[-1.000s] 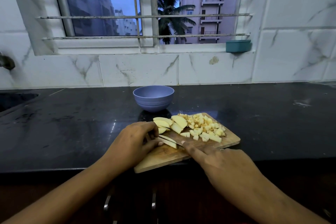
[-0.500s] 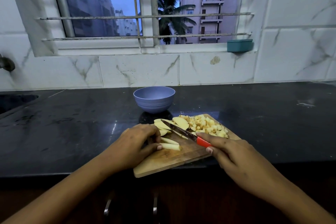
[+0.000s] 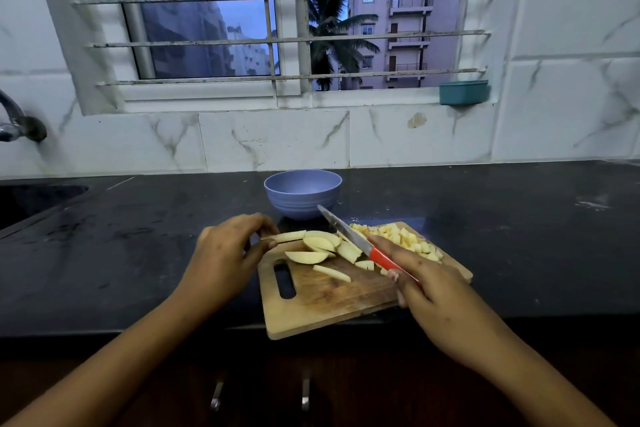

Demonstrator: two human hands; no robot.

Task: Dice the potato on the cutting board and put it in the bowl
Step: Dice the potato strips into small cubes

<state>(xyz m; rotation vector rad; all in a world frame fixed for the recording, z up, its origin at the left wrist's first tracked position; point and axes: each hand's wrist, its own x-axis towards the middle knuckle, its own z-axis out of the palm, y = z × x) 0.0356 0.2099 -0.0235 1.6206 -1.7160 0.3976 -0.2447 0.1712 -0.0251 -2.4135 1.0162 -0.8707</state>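
A wooden cutting board (image 3: 325, 302) lies at the counter's front edge. Pale potato slices (image 3: 317, 248) lie across its middle, and a heap of diced potato (image 3: 405, 239) sits at its far right. My left hand (image 3: 225, 253) pinches the end of one long potato slice (image 3: 287, 236) at the board's far left corner. My right hand (image 3: 429, 291) grips a red-handled knife (image 3: 349, 237), blade raised and pointing toward the bowl. The lavender bowl (image 3: 303, 192) stands just behind the board; I see no potato inside it.
The black counter (image 3: 519, 236) spreads left and right of the board. A sink (image 3: 31, 199) and tap (image 3: 17, 121) are at far left. A teal container (image 3: 463, 92) sits on the window ledge. Cabinet handles (image 3: 304, 395) show below the counter edge.
My left hand moved back from the near slices and took hold of a long slice at the board's far left. The knife lifted off the board and swung up, tip toward the bowl.
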